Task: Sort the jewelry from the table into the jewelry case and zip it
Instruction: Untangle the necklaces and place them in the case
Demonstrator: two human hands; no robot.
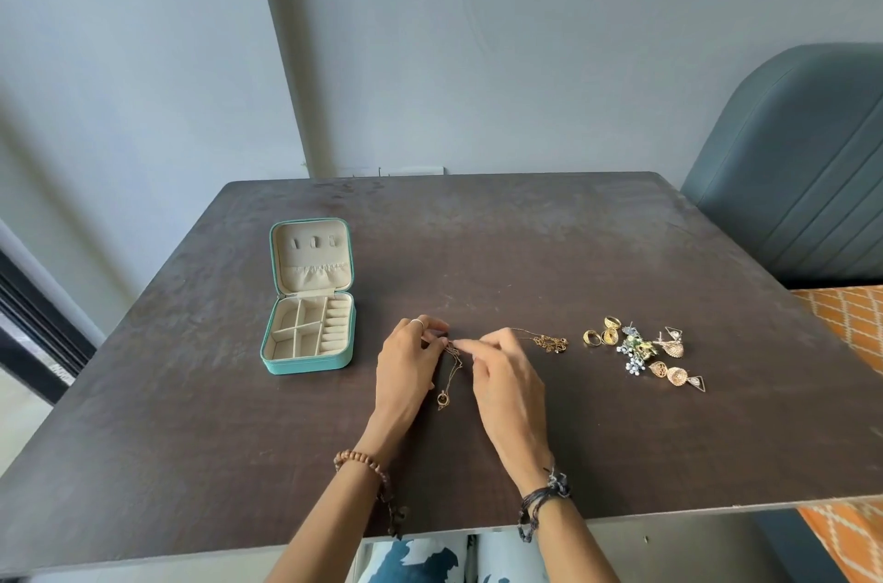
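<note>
A teal jewelry case [309, 334] lies open on the left of the dark table [525, 238], its beige compartments empty. My left hand [408, 367] and my right hand [506, 372] meet at the table's middle, both pinching the top of a thin gold chain necklace [454, 367]. Its round pendant [443, 399] rests on the table between my hands. A second gold necklace [552, 342] lies just right of my right hand. Further right sit gold rings [601, 334], a blue flower piece [633, 351] and gold earrings [676, 362].
A teal padded chair [802, 181] stands behind the table's right corner. An orange patterned cloth [850, 319] shows past the right edge. Grey walls rise behind the table. The near edge runs just above my lap.
</note>
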